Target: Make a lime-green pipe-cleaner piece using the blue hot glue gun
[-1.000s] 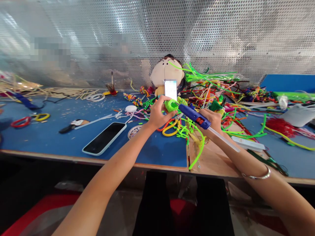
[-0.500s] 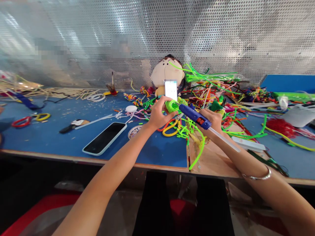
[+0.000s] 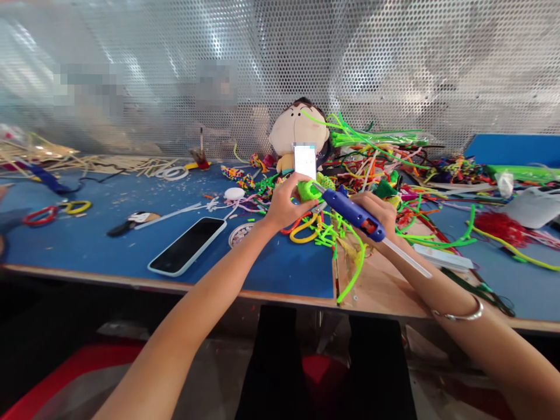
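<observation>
My left hand (image 3: 286, 203) pinches a bright green fuzzy piece (image 3: 305, 191), which looks made of pipe cleaner, between thumb and fingers. A blue hot glue gun (image 3: 353, 213) is gripped in my right hand (image 3: 375, 211). Its nozzle points up and left at the green piece, close against it; whether they touch I cannot tell. A clear glue stick (image 3: 406, 258) sticks out of the gun's rear. Below my hands lie yellow-and-red-handled scissors (image 3: 305, 237) and short green pipe cleaner bits (image 3: 327, 235). Behind the green piece stands a phone with a lit screen (image 3: 305, 161).
A plush doll (image 3: 298, 129) leans at the perforated metal wall. Tangled colourful pipe cleaners (image 3: 371, 160) pile up on the right. A dark-screened phone (image 3: 187, 247), a brush (image 3: 131, 223) and more scissors (image 3: 41, 216) lie on the left of the blue table (image 3: 109, 254).
The glue gun has shifted slightly right and down, its nozzle drawing back a little from the middle of the green piece. My left hand keeps its hold.
</observation>
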`<state>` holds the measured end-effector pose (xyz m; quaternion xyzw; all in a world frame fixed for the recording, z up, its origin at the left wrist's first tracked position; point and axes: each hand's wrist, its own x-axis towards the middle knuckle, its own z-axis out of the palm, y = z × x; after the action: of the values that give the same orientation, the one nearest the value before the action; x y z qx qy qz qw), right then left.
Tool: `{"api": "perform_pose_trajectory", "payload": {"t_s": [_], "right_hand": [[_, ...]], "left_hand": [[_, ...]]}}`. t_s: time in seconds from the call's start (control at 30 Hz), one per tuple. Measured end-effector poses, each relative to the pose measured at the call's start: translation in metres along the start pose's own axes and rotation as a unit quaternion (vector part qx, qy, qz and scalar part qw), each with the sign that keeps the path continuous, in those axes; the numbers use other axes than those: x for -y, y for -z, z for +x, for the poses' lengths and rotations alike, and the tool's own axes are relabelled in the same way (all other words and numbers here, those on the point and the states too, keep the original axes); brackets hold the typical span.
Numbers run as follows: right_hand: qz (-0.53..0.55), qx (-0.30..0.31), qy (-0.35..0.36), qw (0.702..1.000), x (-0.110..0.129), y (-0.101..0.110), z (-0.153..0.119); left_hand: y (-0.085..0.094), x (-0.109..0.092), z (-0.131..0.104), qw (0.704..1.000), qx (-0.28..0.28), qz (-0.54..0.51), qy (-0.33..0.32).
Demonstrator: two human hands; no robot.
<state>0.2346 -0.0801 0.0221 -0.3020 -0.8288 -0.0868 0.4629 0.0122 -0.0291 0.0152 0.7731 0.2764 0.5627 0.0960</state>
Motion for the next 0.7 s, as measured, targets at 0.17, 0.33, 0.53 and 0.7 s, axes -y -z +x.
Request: {"api": "perform_pose_trajectory", "payload": {"t_s": [0.17,0.33,0.53,0.7], "right_hand": [[-0.052,-0.086,-0.109,0.989,-0.001,-0.003,0.004],[-0.157,0.038,-0.207,0.965,-0.009,-0.007,0.012],[-0.179,0.256,-0.271,0.911,-0.01,-0.016,0.008],[-0.124,0.298,-0.283,0.903,-0.009,-0.016,0.008]], "left_hand": [[-0.002,-0.001,0.002,0.986,0.007,-0.138,0.095],[0.0,-0.003,0.006,0.965,-0.011,-0.227,0.128],[-0.001,-0.004,0.006,0.954,-0.009,-0.272,0.123],[-0.001,-0.008,0.005,0.949,0.021,-0.288,0.127]]}}
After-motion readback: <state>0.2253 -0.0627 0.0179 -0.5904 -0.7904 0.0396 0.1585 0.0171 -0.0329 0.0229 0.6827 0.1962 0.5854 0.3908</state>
